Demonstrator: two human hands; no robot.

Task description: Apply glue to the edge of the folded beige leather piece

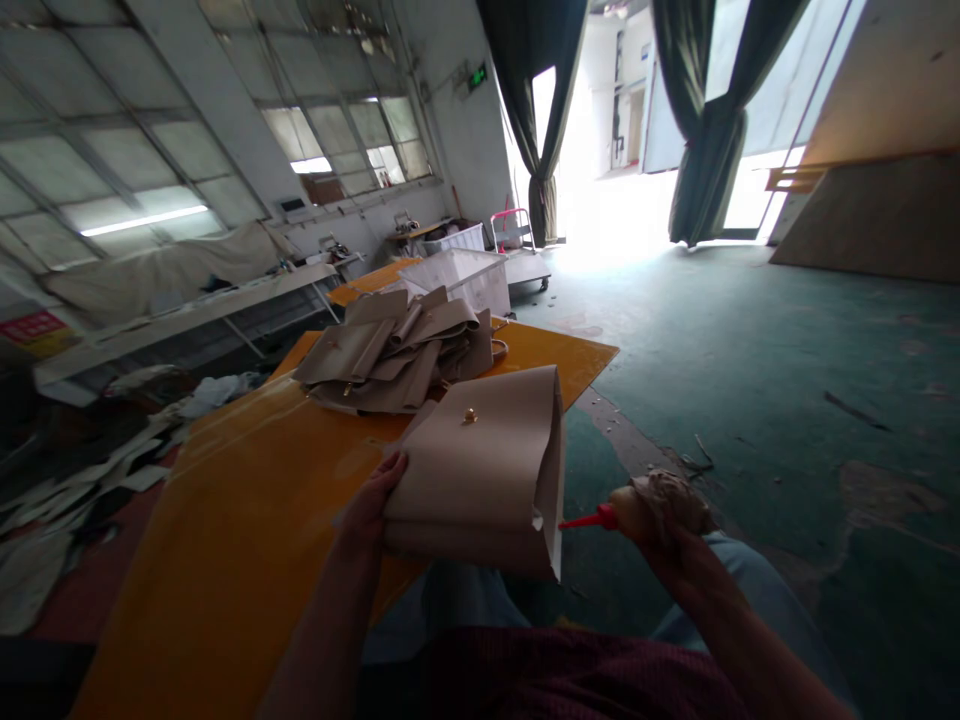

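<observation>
A beige leather bag body [480, 470] with a gold clasp stud [470, 416] is tilted over the near side of the table, its open side facing right. My left hand [375, 495] grips its left edge, thumb on top and the other fingers hidden beneath. In my right hand [671, 525] is a glue bottle [626, 510], partly covered by a crumpled wrapping. The bottle's red nozzle [589, 519] points left, its tip at or very near the bag's lower right edge.
Several similar beige bag pieces [397, 345] lie heaped on the orange-yellow table [285, 480]. Beyond them are a white plastic crate [461, 275] and a trolley [525, 265]. Scraps [90, 470] litter the floor at left. The table's right corner [611, 350] juts over green floor.
</observation>
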